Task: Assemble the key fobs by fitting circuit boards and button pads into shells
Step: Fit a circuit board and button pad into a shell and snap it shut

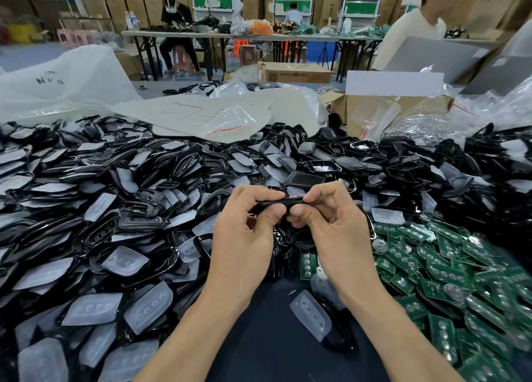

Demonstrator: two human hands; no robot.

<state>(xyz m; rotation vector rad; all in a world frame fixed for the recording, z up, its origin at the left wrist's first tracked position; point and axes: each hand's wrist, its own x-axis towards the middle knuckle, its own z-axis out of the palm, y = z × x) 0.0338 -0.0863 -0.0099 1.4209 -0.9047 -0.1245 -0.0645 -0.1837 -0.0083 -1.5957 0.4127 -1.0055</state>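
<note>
The left hand and the right hand meet over the middle of the dark table, both pinching one black key fob shell held edge-on between them. Each thumb presses from beneath and the curled fingers clamp from above, the two thumbs almost touching under the shell. Judging by this grip, the step in hand is squeezing the shell shut, or seating a part inside it; the interior is hidden, so whether a board and pad are already in cannot be told.

To the left of the hands and beyond them spreads a heap of black shells mixed with translucent button pads. To the right of the right hand lies a pile of green circuit boards. One loose button pad lies just below the right wrist, nearer the person.

The next move likely calls for even pressure along the seam until the edges close flush, then setting the fob aside and reaching right for a board and left for a shell.
</note>
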